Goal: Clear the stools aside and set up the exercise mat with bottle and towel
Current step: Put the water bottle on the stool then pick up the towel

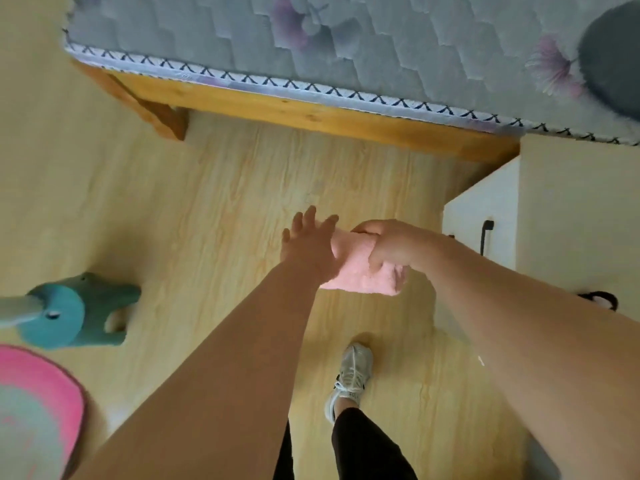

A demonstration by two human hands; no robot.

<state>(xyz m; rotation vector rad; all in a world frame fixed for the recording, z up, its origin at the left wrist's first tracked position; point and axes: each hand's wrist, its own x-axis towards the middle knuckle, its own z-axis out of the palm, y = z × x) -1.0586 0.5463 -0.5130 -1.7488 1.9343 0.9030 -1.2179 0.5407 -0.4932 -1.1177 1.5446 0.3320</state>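
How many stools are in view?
2: a teal animal-shaped stool at the left, and what looks like a pink-rimmed round stool seat at the lower-left corner, cut off.

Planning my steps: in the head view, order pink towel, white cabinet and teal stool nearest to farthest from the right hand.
1. Pink towel: gripped in the right hand.
2. White cabinet: just to its right.
3. Teal stool: far left, on the floor.

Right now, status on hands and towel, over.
Right hand grips rolled pink towel. Left hand open, at its end. Teal stool on floor, left.
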